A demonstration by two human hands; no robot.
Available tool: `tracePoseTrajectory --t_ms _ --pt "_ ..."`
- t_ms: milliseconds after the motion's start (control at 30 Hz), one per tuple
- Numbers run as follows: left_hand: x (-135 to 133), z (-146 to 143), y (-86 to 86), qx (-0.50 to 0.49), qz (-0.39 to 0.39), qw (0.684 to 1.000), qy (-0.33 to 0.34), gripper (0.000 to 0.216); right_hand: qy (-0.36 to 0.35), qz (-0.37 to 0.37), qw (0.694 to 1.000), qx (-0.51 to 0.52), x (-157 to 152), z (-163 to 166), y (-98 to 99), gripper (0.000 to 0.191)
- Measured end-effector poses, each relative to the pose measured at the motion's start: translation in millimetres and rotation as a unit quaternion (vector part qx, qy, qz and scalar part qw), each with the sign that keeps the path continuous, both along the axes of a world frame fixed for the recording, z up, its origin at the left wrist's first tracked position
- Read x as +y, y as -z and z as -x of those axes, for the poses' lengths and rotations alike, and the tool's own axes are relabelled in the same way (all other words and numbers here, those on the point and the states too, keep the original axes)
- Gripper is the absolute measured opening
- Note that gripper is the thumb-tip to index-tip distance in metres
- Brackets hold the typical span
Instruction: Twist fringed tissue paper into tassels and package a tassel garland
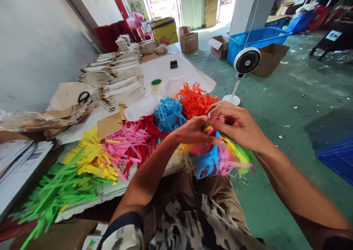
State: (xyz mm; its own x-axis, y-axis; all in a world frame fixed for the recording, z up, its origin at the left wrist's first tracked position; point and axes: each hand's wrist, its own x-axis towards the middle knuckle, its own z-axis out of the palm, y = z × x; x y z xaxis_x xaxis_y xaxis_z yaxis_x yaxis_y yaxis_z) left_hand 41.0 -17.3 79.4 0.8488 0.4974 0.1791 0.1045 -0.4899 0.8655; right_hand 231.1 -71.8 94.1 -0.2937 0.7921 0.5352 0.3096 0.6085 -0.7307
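Note:
My left hand (193,131) and my right hand (237,124) meet over my lap, both closed on a multicoloured bundle of fringed paper strips (212,158) that hangs below them in blue, pink, yellow and green. The right fingers pinch the bundle's top next to the left thumb. On the table (162,71) to my left lie piles of cut strips: orange (194,99), blue (168,114), red (146,130), pink (125,143), yellow (91,156) and green (59,191).
Stacks of folded paper bags (118,73), a tape roll (156,82), black scissors (84,96) and a white tray (142,107) sit on the table. A standing fan (245,64), blue crates (255,38) and cardboard boxes (189,40) stand on the green floor.

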Motion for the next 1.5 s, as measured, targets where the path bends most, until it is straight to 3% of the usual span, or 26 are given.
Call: tracePoseTrajectory --t_ms 100,233,333,400,467,567,700,833,933,1033,1133,1233,1300,1400,1500 --pt "-19 -6 2.2 -0.077 0.047 0.996 -0.006 0.027 -0.008 -0.054 0.998 -0.038 -13 5 -23.2 0.012" --pt "-46 -10 14.9 -0.112 0.202 0.971 -0.054 0.026 0.018 -0.109 0.992 -0.059 -33 11 -46.2 0.012" --pt "-61 -9 16.8 -0.122 0.296 0.946 -0.06 0.029 0.052 -0.107 0.99 -0.079 -45 12 -57.1 0.014" --pt "-65 -5 13.2 -0.1 0.312 0.944 -0.04 0.032 0.062 -0.081 0.991 -0.09 -51 12 -60.8 0.016" --pt "-63 1 8.7 -0.06 0.278 0.958 -0.03 0.032 0.066 -0.049 0.991 -0.105 -57 10 -61.7 0.017" --pt "-50 15 3.6 -0.039 0.147 0.987 -0.044 0.035 0.07 -0.008 0.988 -0.141 -62 7 -60.1 0.019" --pt "-39 41 -5.4 -0.007 0.014 0.998 -0.059 0.062 0.081 0.01 0.981 -0.175 -66 10 -59.1 0.023" --pt "-46 65 -21.1 0.069 -0.034 0.996 -0.046 0.06 0.045 0.039 0.987 -0.146 -66 19 -59.0 0.022" --pt "-47 76 -30.5 0.098 -0.119 0.987 -0.042 0.049 0.033 0.042 0.992 -0.11 -66 26 -53.4 0.023" --pt "-42 83 -40.2 0.182 -0.182 0.963 -0.086 0.042 0.068 0.045 0.994 -0.069 -63 31 -43.9 0.023" --pt "-36 91 -55.2 0.235 -0.182 0.946 -0.126 0.028 0.088 0.052 0.994 -0.026 -55 34 -36.0 0.022" --pt "-32 96 -65.6 0.253 -0.151 0.943 -0.157 0.014 0.096 0.03 0.995 -0.008 -45 38 -31.4 0.022" --pt "-30 97 -62.5 0.247 -0.074 0.954 -0.151 0.018 0.103 0.02 0.994 -0.005 -37 42 -28.1 0.02" --pt "-32 95 -40.7 0.205 0.128 0.964 -0.112 0.029 0.104 0.02 0.994 -0.003 -29 50 -20.3 0.021" --pt "-39 89 -7.5 0.151 0.211 0.956 -0.135 0.047 0.085 0.026 0.996 -0.001 -26 59 -11.6 0.025"
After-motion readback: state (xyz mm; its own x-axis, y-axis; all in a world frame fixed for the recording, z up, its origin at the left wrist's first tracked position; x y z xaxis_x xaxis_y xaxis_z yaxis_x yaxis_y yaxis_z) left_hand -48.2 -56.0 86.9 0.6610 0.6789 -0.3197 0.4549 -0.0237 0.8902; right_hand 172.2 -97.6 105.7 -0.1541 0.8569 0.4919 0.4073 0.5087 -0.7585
